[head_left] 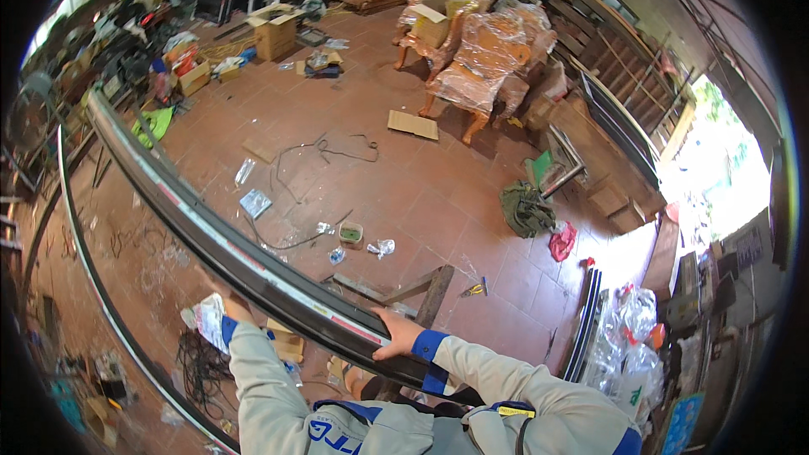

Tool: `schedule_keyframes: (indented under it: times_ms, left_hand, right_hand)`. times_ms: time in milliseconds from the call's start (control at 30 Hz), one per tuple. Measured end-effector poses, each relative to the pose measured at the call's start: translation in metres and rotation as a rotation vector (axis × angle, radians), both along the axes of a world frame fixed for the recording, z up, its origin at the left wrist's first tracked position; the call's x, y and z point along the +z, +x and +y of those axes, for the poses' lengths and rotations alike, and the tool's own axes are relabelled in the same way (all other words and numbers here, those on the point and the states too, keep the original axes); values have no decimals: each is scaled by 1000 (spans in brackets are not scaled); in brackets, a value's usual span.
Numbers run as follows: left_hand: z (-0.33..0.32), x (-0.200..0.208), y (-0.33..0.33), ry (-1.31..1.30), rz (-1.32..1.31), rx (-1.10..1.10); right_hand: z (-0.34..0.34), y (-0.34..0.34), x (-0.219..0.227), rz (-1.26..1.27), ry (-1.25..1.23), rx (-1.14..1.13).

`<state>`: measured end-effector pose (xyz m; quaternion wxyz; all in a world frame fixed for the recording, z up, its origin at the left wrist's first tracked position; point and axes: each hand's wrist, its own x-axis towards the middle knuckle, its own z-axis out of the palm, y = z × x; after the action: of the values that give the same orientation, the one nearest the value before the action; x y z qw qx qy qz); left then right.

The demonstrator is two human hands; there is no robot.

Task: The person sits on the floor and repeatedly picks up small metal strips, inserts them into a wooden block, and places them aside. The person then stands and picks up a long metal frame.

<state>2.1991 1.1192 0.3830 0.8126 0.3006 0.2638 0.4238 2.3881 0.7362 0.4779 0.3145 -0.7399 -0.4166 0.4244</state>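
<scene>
A long dark metal profile with a pale strip and red-and-white labels runs slantwise from the far left to close in front of my body. My right hand grips its near part, with fingers over the top and thumb on the side. Beside its left edge, further along, is my left hand; it looks blurred, and its fingers are partly hidden. A crumpled white wrapper or cloth shows next to the left wrist, and I cannot make out whether the hand touches it. A dark support bar stands under the profile.
A thin curved strip lies left of the profile. Pliers with yellow handles, a small plastic tub and a green bag are on the tiled floor. Plastic-wrapped wooden chairs stand at the back. Dark profiles lie right.
</scene>
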Motion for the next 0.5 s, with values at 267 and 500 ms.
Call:
schedule_keyframes:
  times_ms: [267, 500]
  left_hand:
    - [33, -61, 3, -79, -365, 161]
    - [-41, -107, -18, -86, -381, 151]
  right_hand:
    - [-20, -19, 25, -112, -21, -36]
    - [-102, -54, 38, -228, -182, -68]
